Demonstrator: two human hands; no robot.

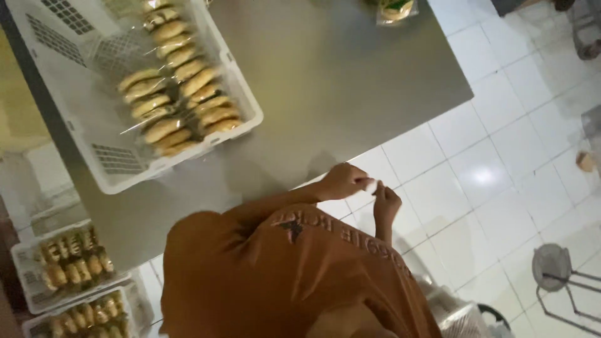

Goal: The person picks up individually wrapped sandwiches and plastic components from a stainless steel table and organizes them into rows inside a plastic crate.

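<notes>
At 8 o'clock, two small crates (37, 285) hold baked rolls. At 10 o'clock a large white crate (113, 172) with rows of wrapped buns (178, 94) sits on the steel tabletop (350, 75). Just right of centre, off the tabletop's edge and above the tiled floor (488, 175), the left hand (341, 181) and right hand (386, 203) meet, fingertips closed narrowly on a small white piece (370, 186). It is too blurred to identify. It probably handles best pinched lightly and kept taut between both hands. A stool (554, 266) stands at 4 o'clock.

Clear-wrapped golden buns (178, 94), seemingly, fill white crate (113, 178).
</notes>
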